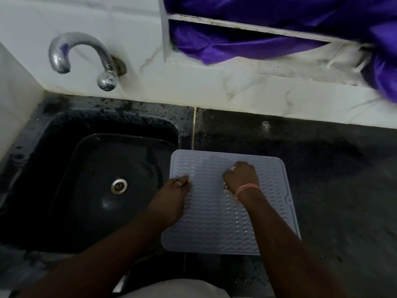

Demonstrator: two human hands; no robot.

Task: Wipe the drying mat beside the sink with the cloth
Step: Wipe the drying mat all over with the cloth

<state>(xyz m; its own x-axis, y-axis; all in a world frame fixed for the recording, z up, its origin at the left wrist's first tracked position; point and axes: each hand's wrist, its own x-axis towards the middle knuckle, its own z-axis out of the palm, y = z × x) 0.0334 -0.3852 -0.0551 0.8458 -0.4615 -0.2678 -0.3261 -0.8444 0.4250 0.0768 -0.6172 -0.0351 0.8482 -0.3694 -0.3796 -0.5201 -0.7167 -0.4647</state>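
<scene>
The fingers of the right hand are curled into a fist, and a small bunched cloth is gripped inside it; only pale scraps of the cloth are seen at the knuckles and below the heel of the hand. The fist is pressed down on the middle of the drying mat. A pink band is worn on the right wrist. The fingers of the left hand are laid nearly straight and close together, and their tips are rested on the left edge of the mat, near its far corner. A ring is worn on one of them.

The mat is a pale grey-blue sheet with wavy ribs and a raised rim; it is laid flat on the dark counter, just to the right of the black sink, with its left edge at the sink's rim. A metal drain is seen in the basin. A curved chrome tap is mounted on the white marble ledge behind the sink. Purple fabric is draped over a white frame at the upper right.
</scene>
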